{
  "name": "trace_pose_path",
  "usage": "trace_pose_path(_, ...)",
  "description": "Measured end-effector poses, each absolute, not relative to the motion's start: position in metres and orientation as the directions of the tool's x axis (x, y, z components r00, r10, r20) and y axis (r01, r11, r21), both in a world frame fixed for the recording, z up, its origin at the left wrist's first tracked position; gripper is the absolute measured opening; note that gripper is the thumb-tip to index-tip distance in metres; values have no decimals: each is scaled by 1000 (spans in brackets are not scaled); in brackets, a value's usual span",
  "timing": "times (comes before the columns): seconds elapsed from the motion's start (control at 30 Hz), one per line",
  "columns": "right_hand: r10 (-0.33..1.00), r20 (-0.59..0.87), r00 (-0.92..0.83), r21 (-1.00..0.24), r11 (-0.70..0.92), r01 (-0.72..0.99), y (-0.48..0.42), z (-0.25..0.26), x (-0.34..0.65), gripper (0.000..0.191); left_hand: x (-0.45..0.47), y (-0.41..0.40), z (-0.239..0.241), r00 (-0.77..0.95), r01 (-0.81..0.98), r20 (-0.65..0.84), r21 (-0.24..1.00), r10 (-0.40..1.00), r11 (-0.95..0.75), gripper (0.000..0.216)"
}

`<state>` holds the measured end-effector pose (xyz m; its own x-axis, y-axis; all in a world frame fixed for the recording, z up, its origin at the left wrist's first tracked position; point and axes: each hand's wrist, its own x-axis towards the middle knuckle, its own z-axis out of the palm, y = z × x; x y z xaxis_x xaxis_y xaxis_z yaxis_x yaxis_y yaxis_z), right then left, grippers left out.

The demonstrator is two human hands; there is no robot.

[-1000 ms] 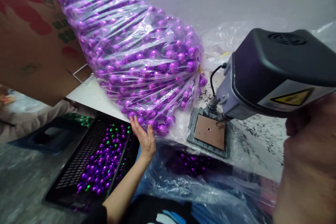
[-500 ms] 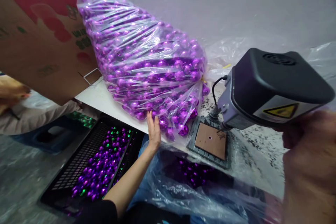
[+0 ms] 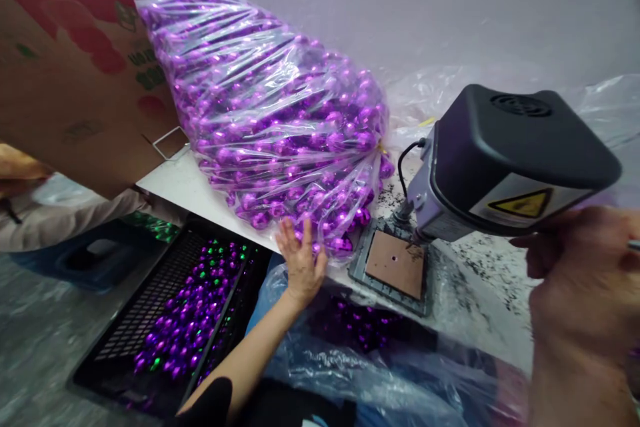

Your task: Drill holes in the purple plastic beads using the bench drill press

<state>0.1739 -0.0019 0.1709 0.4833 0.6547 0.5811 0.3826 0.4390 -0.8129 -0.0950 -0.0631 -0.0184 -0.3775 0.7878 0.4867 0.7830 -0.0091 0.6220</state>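
Observation:
A large clear plastic bag (image 3: 270, 100) full of shiny purple faceted balls lies on the white table, tied at its right end. Against its lower edge is my left hand (image 3: 301, 263), open, fingers spread over the balls near the neck. At the far right my right hand (image 3: 575, 273) is closed beside a dark machine head (image 3: 520, 147) with a yellow warning label. What its fingers wrap round is mostly hidden; a bit of metal shows at the frame edge. Under the machine head, a brown square plate (image 3: 395, 265) with a small hole sits on a dark metal base (image 3: 359, 270).
On the lower left stands a black crate (image 3: 117, 337) of purple and green balls. A printed cardboard box (image 3: 75, 100) rises behind it, with another person's sleeve (image 3: 65, 223) below. Dark shavings litter the table (image 3: 505, 273). Clear plastic sheeting (image 3: 390, 373) hangs in front over more purple balls.
My left hand has shifted right along the bag and its fingers have spread wider. My right hand remains beside the machine. The whole view has slid slightly left.

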Motion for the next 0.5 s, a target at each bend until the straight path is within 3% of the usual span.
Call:
trace_pose_path(0.17, 620, 616, 486, -787, 458, 413, -1, 170, 172, 54, -115, -41, -33, -577, 556, 322, 828, 751, 73, 93)
trace_pose_path(0.37, 622, 617, 483, -786, 460, 412, -1, 171, 173, 48, -112, -5, -35, -613, 433, 215, 896, 761, 96, 81)
trace_pose_path(0.5, 641, 595, 485, -803, 444, 398, -3, 170, 174, 48, -119, -23, -28, -583, 448, 209, 889, 785, 96, 75)
